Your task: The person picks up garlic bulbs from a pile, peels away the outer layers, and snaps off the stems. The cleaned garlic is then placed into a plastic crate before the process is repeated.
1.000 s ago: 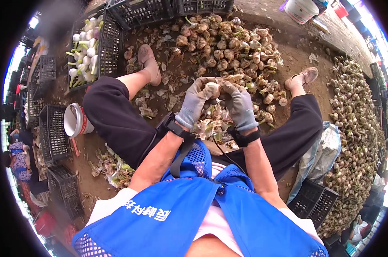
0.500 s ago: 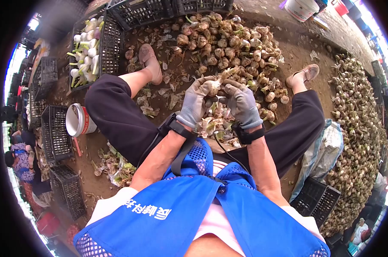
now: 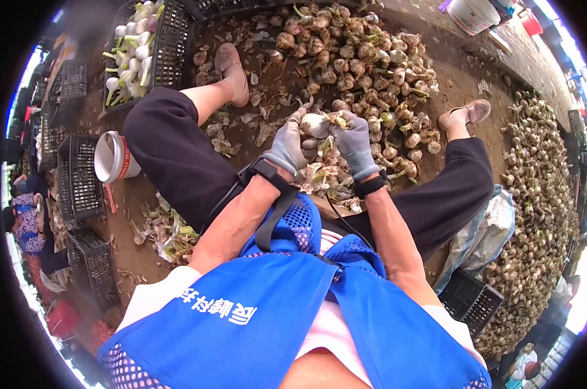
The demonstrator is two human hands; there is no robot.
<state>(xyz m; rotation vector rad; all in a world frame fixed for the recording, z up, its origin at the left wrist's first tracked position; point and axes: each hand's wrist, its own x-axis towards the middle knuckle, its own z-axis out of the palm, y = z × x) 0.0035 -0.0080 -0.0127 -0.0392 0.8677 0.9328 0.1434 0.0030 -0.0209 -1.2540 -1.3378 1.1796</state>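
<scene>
Both my hands wear grey work gloves and meet between my knees over a garlic bulb (image 3: 315, 125), whose side facing me is bare and white. My left hand (image 3: 289, 141) is closed around the bulb's left side. My right hand (image 3: 354, 141) pinches the dry brownish skin (image 3: 337, 119) at the bulb's right side. Below the hands lies a heap of loose garlic skins (image 3: 326, 170). Just beyond them is a pile of unpeeled, soil-coloured garlic bulbs (image 3: 371, 71).
A black crate (image 3: 171, 48) of cleaned white garlic (image 3: 135, 52) stands at upper left. Near my left knee is a white bucket (image 3: 114, 157). A long garlic heap (image 3: 540, 214) lies along the right, beside a plastic sack (image 3: 478, 230). Another person (image 3: 29, 217) sits far left.
The hands have drawn slightly apart, and the bulb between them now shows a clean white surface. Its skin is pulled toward the right hand. The whole view has shifted a little.
</scene>
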